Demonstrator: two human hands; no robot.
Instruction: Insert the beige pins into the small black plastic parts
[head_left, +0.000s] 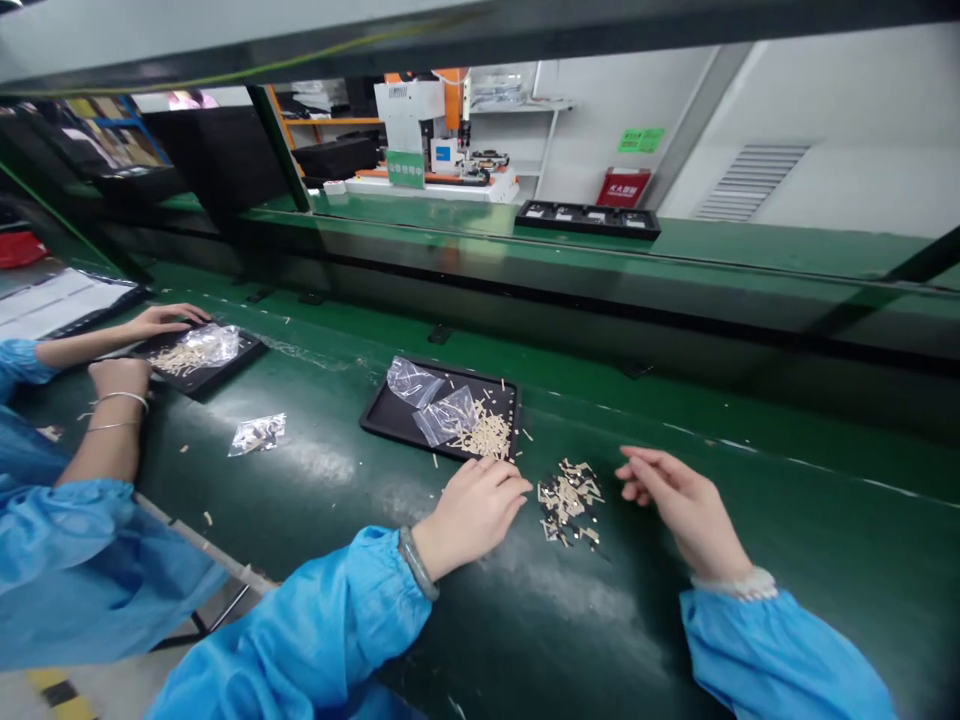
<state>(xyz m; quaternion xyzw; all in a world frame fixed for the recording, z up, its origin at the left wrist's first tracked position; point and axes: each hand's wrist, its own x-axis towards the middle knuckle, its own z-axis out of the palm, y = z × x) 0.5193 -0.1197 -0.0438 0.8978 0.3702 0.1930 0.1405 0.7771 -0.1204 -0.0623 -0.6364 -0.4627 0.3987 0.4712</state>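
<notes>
On a green surface (570, 610), a person's 2 bare hands are framing a loose pile of small pale and dark pieces (568, 500). The left hand (476, 512) is curling its fingers down between the pile and a black tray (390, 412); the right hand (686, 505) is hovering just beyond the pile's other side, thumb close to the half-bent fingers. Whether either is pinching a piece, I cannot tell. The tray is holding 2 clear plastic bags (450, 415) and a heap of pale strips (484, 438), so some pieces are lying gathered there, while the mixed pile is sitting outside, apparently unseparated, with stray strips scattering around the tray. To the left, a co-worker's hands (161, 320) are resting by another black tray (217, 378). Behind, a green sign (405, 169) on a machine and a red box (622, 187) are showing white Chinese characters, too blurred for sure reading; a green notice (641, 140) is hanging illegibly on the wall. No brand is showing readably.
</notes>
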